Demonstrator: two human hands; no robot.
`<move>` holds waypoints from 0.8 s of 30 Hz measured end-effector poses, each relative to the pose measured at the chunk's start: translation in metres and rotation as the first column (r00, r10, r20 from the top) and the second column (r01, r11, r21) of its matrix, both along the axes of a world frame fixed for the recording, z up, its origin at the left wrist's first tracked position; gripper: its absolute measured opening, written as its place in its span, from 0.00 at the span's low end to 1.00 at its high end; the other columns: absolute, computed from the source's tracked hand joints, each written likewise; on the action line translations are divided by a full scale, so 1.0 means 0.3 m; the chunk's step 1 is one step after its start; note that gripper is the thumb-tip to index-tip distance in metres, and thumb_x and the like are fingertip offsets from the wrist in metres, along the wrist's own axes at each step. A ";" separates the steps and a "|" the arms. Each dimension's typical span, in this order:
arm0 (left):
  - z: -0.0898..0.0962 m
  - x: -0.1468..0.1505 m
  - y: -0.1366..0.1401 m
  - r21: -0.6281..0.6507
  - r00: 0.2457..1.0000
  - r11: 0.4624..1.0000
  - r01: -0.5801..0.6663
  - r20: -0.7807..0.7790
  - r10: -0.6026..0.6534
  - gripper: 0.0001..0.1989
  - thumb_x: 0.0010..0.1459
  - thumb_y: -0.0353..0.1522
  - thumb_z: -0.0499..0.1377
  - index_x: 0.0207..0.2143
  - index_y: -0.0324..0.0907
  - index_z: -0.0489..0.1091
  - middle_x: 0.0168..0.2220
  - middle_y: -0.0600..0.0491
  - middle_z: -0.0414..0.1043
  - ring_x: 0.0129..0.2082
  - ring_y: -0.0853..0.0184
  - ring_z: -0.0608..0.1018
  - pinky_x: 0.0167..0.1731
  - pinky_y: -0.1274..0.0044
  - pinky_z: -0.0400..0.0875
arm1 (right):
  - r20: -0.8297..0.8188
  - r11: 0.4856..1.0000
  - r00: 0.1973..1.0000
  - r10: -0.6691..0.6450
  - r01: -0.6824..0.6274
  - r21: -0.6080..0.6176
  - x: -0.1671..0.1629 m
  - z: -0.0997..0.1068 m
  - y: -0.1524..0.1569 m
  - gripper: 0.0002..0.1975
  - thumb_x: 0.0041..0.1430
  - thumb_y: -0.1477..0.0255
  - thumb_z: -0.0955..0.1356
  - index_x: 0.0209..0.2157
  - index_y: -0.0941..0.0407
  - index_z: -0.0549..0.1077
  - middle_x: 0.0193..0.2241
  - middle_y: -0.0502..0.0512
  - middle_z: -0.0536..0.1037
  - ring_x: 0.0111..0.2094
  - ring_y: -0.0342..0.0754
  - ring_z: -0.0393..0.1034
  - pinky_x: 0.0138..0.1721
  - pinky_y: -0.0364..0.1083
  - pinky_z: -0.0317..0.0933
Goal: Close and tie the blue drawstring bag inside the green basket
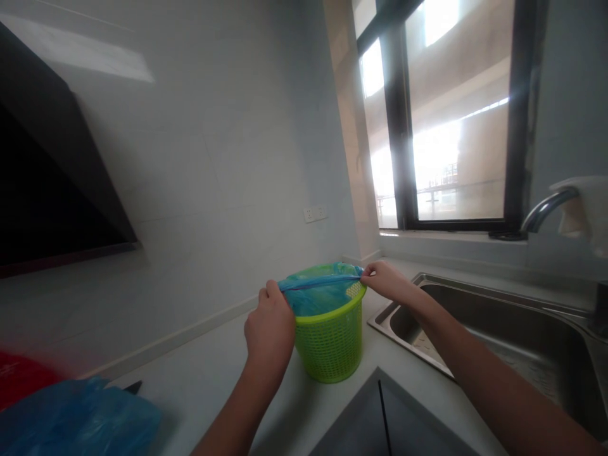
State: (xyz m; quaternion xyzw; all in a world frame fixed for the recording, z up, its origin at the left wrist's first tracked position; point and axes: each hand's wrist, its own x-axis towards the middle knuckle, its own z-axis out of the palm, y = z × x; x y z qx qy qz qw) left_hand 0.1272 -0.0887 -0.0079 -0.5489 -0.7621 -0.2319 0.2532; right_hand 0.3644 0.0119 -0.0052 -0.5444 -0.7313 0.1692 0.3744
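Observation:
A lime-green mesh basket (329,348) stands upright on the white counter. Inside its mouth sits a thin blue plastic bag (316,296), its near edge drawn taut across the opening. My left hand (272,326) is closed on the bag's edge at the basket's left rim; its fingertips are partly hidden. At the right rim my right hand (382,278) pinches the other end of that edge between thumb and fingers. Part of the bare mesh shows below the bag near the right hand.
Right of the basket is a steel sink (494,297) with a curved faucet (546,209). A grey panel with a dark seam (384,421) lies in front. Another blue plastic bag (80,418) and something red (23,377) are at the lower left. A dark range hood (52,171) juts out above.

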 end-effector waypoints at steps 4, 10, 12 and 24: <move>-0.024 -0.028 0.054 0.199 0.990 0.975 0.096 -0.125 -0.072 0.15 0.69 0.34 0.41 0.39 0.40 0.66 0.38 0.43 0.73 0.39 0.54 0.74 0.34 0.69 0.60 | -0.113 0.997 0.992 0.063 -0.067 -0.032 0.018 -0.019 0.035 0.07 0.47 0.69 0.69 0.23 0.58 0.75 0.18 0.48 0.68 0.26 0.44 0.62 0.28 0.43 0.51; -0.129 -0.113 0.169 0.444 0.922 0.809 0.385 -0.151 -0.356 0.15 0.67 0.32 0.42 0.34 0.42 0.66 0.31 0.46 0.71 0.35 0.59 0.72 0.41 0.69 0.60 | -0.269 0.976 0.942 0.199 -0.215 -0.028 0.030 -0.050 0.076 0.13 0.45 0.61 0.73 0.24 0.58 0.75 0.20 0.47 0.68 0.27 0.43 0.60 0.30 0.43 0.52; -0.172 -0.150 0.203 0.487 0.855 0.707 0.512 -0.207 -0.476 0.12 0.66 0.32 0.45 0.32 0.43 0.65 0.30 0.46 0.71 0.33 0.59 0.71 0.39 0.69 0.61 | -0.330 0.947 0.898 0.290 -0.319 -0.037 0.040 -0.063 0.092 0.14 0.46 0.61 0.73 0.25 0.59 0.75 0.21 0.47 0.69 0.27 0.42 0.61 0.32 0.43 0.54; -0.247 -0.143 0.177 0.368 0.594 0.469 0.803 -0.556 -0.581 0.09 0.53 0.33 0.52 0.24 0.45 0.70 0.30 0.47 0.71 0.34 0.59 0.71 0.40 0.65 0.58 | -0.163 0.928 0.938 0.306 -0.332 -0.169 0.078 -0.094 0.135 0.08 0.42 0.68 0.75 0.23 0.58 0.77 0.17 0.46 0.71 0.23 0.41 0.60 0.29 0.43 0.54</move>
